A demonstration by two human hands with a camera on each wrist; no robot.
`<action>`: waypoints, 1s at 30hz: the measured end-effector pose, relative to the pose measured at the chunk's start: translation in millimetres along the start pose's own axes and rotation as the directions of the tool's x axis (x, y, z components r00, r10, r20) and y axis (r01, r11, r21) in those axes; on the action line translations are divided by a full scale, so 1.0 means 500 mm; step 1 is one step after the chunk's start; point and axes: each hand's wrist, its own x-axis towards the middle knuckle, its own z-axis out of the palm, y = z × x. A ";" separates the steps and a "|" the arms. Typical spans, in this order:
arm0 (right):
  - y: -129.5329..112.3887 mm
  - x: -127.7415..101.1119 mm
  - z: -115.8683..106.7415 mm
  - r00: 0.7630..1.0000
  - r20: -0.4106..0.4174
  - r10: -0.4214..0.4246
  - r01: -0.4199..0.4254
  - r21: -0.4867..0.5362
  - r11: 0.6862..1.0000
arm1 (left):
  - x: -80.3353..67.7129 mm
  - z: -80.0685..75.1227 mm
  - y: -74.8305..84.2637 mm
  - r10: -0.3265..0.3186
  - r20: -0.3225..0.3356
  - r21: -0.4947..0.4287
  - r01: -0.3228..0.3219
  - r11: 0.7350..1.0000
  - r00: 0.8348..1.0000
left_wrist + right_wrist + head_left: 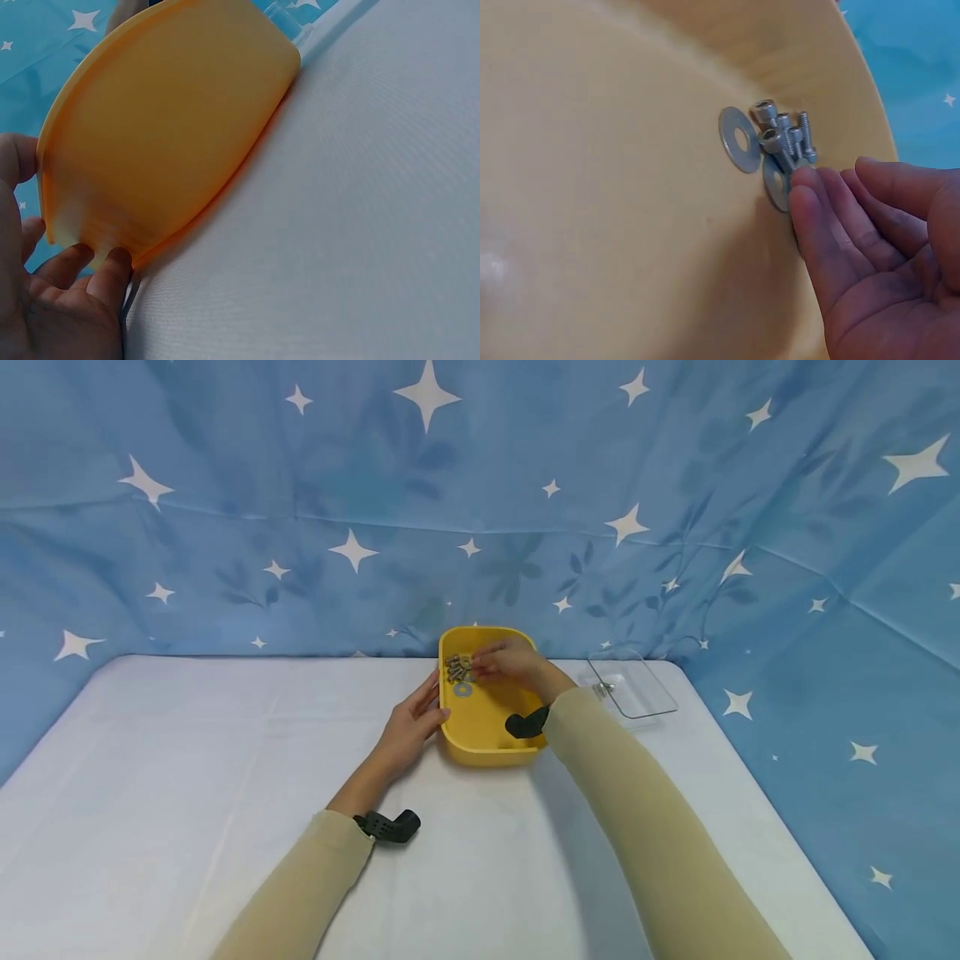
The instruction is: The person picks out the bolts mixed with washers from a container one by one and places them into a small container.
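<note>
A yellow bin (487, 758) stands near the table's far edge. My left hand (408, 727) holds its left side, thumb at the rim and fingers against the outer wall; the left wrist view shows several fingertips on that wall (165, 120). Inside, my right hand (510, 662) reaches to a small heap of metal socket-head screws (456, 668). Its fingers are extended, the thumb apart from them, and the fingertips (807, 184) are at the washer and screws. One flat washer (739, 140) lies beside the screws, another washer (777, 184) partly beneath them. Nothing shows between thumb and fingers.
Right of the bin is a clear plastic box (637, 693) with a dark-edged lid or rim, and several small metal pieces (603, 689) at its left. A blue star-patterned curtain (375, 510) hangs behind the white table (187, 777).
</note>
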 end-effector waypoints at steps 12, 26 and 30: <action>0.026 0.026 0.027 0.999 0.028 0.018 -0.017 -0.035 0.999 | -0.001 0.004 -0.001 0.027 0.011 -0.008 -0.027 1.000 1.000; 0.029 0.014 0.041 0.996 0.079 -0.039 0.045 -0.087 0.995 | 0.000 0.001 0.004 0.026 0.008 0.023 -0.026 0.999 1.000; 0.030 0.014 0.041 0.994 0.095 -0.057 0.070 -0.141 0.988 | 0.001 0.001 0.004 0.019 0.014 0.025 -0.019 1.000 1.000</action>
